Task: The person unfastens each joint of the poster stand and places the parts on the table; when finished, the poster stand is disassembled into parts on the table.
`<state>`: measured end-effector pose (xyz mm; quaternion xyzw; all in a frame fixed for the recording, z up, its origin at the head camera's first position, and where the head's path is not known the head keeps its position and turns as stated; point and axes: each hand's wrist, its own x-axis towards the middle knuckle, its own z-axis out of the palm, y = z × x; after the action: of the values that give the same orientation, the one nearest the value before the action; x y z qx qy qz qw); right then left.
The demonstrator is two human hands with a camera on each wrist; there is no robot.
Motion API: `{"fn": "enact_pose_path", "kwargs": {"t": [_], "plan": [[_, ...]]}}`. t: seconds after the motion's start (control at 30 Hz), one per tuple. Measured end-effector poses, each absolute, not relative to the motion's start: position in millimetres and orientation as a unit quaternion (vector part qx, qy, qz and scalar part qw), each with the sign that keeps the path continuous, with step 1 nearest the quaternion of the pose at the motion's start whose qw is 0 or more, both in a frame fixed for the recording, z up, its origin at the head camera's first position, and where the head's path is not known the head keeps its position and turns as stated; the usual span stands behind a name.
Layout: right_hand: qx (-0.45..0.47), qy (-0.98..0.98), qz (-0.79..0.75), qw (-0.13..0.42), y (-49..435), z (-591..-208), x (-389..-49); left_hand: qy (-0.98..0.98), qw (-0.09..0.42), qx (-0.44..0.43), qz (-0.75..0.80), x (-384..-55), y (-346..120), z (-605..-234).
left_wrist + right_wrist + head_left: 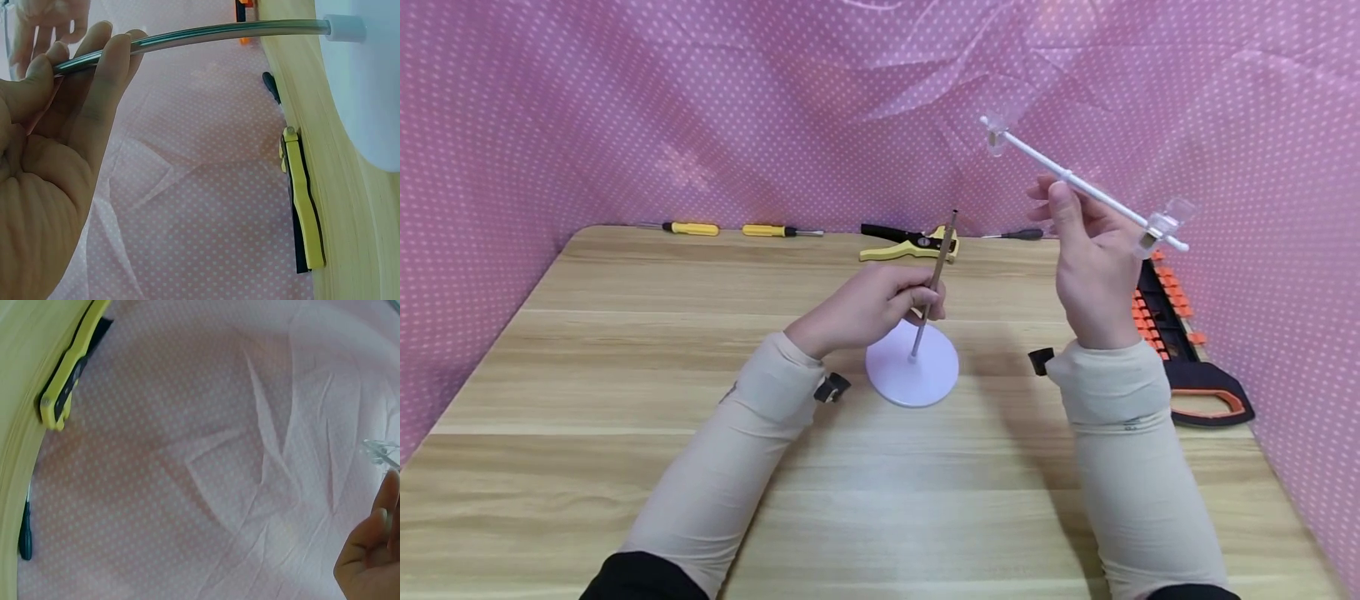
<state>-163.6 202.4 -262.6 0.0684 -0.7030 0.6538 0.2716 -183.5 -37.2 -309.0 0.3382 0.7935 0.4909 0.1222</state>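
My left hand [880,304] grips a slim metal rod [946,237] partway up. The rod stands slightly tilted, its lower end in a white collar on a round white base [917,379]. In the left wrist view, the thumb and fingers pinch the shiny rod [237,30] near one end. Raised at the right, my right hand [1097,267] holds a thin white bar [1045,161] between thumb and fingers. Clear plastic pieces [1163,227] sit near both ends of this slanting bar. The right wrist view catches only one clear piece [378,451] and part of the hand.
Along the table's back edge lie two yellow-handled screwdrivers [695,229], yellow-and-black wire strippers [898,246] and a dark-handled screwdriver [1024,234]. A black and orange item with a loop handle [1213,379] lies at the right, partly behind my arm. Pink dotted cloth [737,108] surrounds the table.
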Motion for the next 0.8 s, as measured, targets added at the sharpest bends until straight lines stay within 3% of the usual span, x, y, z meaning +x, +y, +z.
{"fn": "enact_pose_path", "kwargs": {"t": [0.17,0.43,0.57,0.8], "plan": [[0.099,-0.736,0.628,0.232,219.2,-264.4,-172.0,0.793,0.112,0.337,0.496,-187.6,-41.3,-310.0],[0.146,-0.887,0.433,0.064,236.9,-279.3,-184.5,0.79,0.122,0.326,0.505,-190.9,-45.3,-311.1],[0.184,-0.927,0.326,0.021,239.4,-296.4,-199.1,0.791,0.122,0.325,0.504,-190.9,-45.0,-310.8],[0.176,-0.945,0.272,-0.057,246.8,-322.5,-213.7,0.789,0.119,0.329,0.506,-190.3,-40.5,-310.8]]}}
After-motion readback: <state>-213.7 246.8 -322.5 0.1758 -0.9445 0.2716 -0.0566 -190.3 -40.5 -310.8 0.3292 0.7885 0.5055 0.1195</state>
